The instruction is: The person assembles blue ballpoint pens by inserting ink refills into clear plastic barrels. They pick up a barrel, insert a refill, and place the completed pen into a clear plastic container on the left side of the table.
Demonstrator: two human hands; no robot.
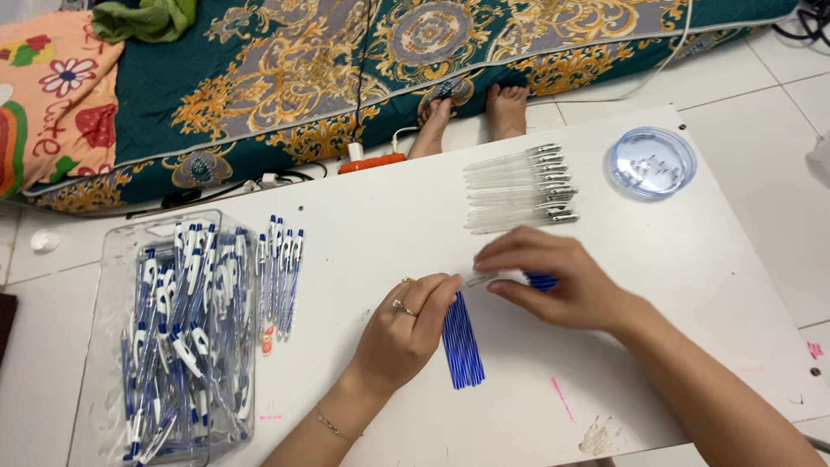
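Left hand (406, 333) grips blue refills (462, 346), right hand (553, 277) pinches a barrel (481, 278); finished pens (186, 320) fill the left box, ten-odd empty barrels (519, 188) remain far.

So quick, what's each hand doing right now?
Left hand: closed on a bunch of blue refills.
Right hand: fingers pinched on a clear pen barrel.
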